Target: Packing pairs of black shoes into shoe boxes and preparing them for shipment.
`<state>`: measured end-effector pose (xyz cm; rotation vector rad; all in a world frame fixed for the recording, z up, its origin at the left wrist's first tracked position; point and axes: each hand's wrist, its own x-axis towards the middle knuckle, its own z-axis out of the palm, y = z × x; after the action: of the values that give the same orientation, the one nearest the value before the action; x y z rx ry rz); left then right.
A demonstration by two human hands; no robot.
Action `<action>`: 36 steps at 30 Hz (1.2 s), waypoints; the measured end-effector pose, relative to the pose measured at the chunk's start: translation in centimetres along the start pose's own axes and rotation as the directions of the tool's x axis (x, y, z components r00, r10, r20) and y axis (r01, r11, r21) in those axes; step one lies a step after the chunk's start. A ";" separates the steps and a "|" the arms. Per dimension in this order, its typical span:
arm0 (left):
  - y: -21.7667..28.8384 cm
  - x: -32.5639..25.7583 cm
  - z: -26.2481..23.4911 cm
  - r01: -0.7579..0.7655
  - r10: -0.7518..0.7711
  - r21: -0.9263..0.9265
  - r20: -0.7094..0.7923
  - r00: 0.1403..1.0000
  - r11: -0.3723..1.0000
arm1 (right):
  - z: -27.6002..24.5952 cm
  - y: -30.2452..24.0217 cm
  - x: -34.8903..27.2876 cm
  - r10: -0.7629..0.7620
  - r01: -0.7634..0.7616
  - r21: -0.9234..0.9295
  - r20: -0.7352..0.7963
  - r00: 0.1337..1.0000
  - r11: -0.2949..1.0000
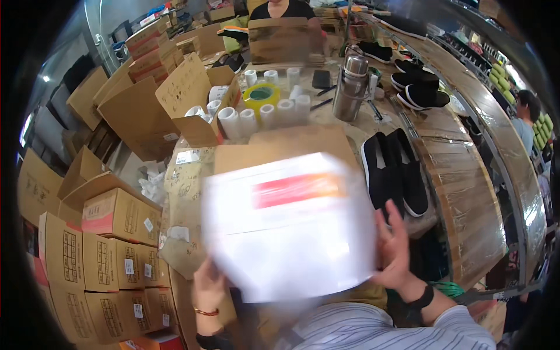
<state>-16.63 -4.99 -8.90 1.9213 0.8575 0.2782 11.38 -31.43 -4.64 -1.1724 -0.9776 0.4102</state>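
Right hand [396, 251], at the white pack's [291, 245] three o'clock, has fingers apart; left hand [209, 286], at eight, blurred, can't tell. Loose support could drop it.

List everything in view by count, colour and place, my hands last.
White object: one, white and red, blurred, centre
Shoe pair: one, black, right of it
Other shoes: several, mostly black, upper right
Rolls: many, white, beyond the white object
Tape roll: one, yellow, among them
Flask: one, silver, right of the rolls
Flat rectangle: one, black, left of the flask
Stacked cartons: many, brown, lower left
People: two, black and grey tops, top and right
Left hand: one, reddish bracelet, object's lower left
Right hand: one, black wristband, object's right edge
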 end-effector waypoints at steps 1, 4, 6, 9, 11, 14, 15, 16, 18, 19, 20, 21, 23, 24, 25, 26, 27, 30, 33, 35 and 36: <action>-4.4 0.1 1.4 -0.191 0.246 0.238 -0.228 0.942 0.952 | 0.9 0.1 -0.6 0.071 -0.070 -0.041 0.027 0.997 0.997; -5.9 3.2 3.0 -0.359 0.374 0.157 -0.621 0.688 0.920 | -0.6 1.9 0.9 -0.148 0.275 -0.554 0.263 0.953 0.786; -0.9 3.6 3.3 -0.323 0.255 -0.032 -0.542 0.801 0.946 | -2.1 0.4 2.5 -0.155 0.229 -0.579 0.174 0.972 0.783; 9.2 2.8 0.9 -0.473 0.691 0.504 -0.541 0.479 0.722 | -3.1 -5.8 6.0 -0.200 0.249 -0.544 0.150 0.968 0.801; 12.2 3.1 -0.4 -0.511 0.525 0.197 -0.555 0.645 0.837 | -3.1 -8.2 9.1 -0.315 0.374 -0.653 0.212 0.925 0.659; 11.9 9.8 -1.2 -0.499 0.372 -0.491 -0.338 0.865 0.714 | -1.4 -9.2 13.8 -0.421 0.320 -0.809 0.100 0.902 0.494; 11.7 11.7 -2.0 -0.430 0.333 -0.549 -0.273 0.903 0.717 | -0.1 -9.4 14.1 -0.471 0.432 -0.813 0.227 0.853 0.391; 11.6 12.9 -3.0 -0.445 0.338 -0.533 -0.291 0.895 0.720 | 1.4 -9.6 14.1 -0.507 0.536 -0.796 0.351 0.787 0.281; 11.9 15.2 -3.2 -0.026 0.349 -0.872 0.168 0.922 0.489 | 2.4 -8.8 14.6 -0.425 0.608 -0.756 0.481 0.767 0.242; 14.6 14.1 -2.2 0.058 0.284 -0.897 0.200 0.938 0.439 | 1.6 -6.9 15.4 -0.386 0.517 -0.833 0.418 0.822 0.199; 14.4 14.6 -1.3 0.062 0.286 -0.895 0.207 0.936 0.442 | 0.5 -5.3 16.2 -0.350 0.418 -0.896 0.348 0.870 0.150; 13.2 14.8 -1.5 -0.037 0.239 -0.865 0.097 0.966 0.500 | 0.2 -4.3 16.5 -0.407 0.459 -0.887 0.404 0.819 0.044; 11.8 15.0 -1.6 -0.187 0.225 -0.828 -0.076 0.972 0.529 | 1.4 -6.2 15.3 -0.489 0.534 -0.841 0.433 0.757 0.082; 11.6 15.0 -1.4 -0.186 0.212 -0.828 -0.084 0.974 0.529 | 1.6 -7.7 14.0 -0.542 0.589 -0.802 0.454 0.708 0.098; 11.4 14.7 -1.7 -0.221 0.241 -0.815 -0.103 0.965 0.536 | 2.1 -8.8 12.9 -0.543 0.613 -0.782 0.467 0.698 0.115; 11.4 14.7 -1.9 -0.253 0.280 -0.803 -0.112 0.953 0.539 | 2.6 -9.8 11.6 -0.543 0.628 -0.768 0.478 0.691 0.123; 11.7 14.6 -1.6 -0.270 0.246 -0.805 -0.159 0.956 0.529 | 4.0 -10.2 10.6 -0.552 0.596 -0.799 0.462 0.694 0.080; 11.5 15.1 -1.5 -0.216 0.246 -0.822 -0.095 0.965 0.528 | 4.7 -7.1 10.3 -0.344 0.518 -0.834 0.438 0.831 0.190; 11.1 14.6 -1.7 -0.267 0.404 -0.738 0.008 0.915 0.619 | 1.6 0.0 13.8 0.035 0.333 -0.855 0.377 0.926 0.397; 11.0 14.8 -1.8 -0.323 0.373 -0.526 -0.012 0.928 0.787 | 2.1 0.6 14.0 0.046 0.309 -0.825 0.373 0.927 0.474; 11.2 14.8 -1.7 -0.353 0.352 -0.285 -0.056 0.934 0.891 | 2.5 0.7 14.0 0.059 0.295 -0.787 0.385 0.921 0.543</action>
<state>-1.80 3.01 -0.95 1.7854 0.4317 0.5934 17.14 -19.60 0.82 -1.9273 -1.6903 0.0008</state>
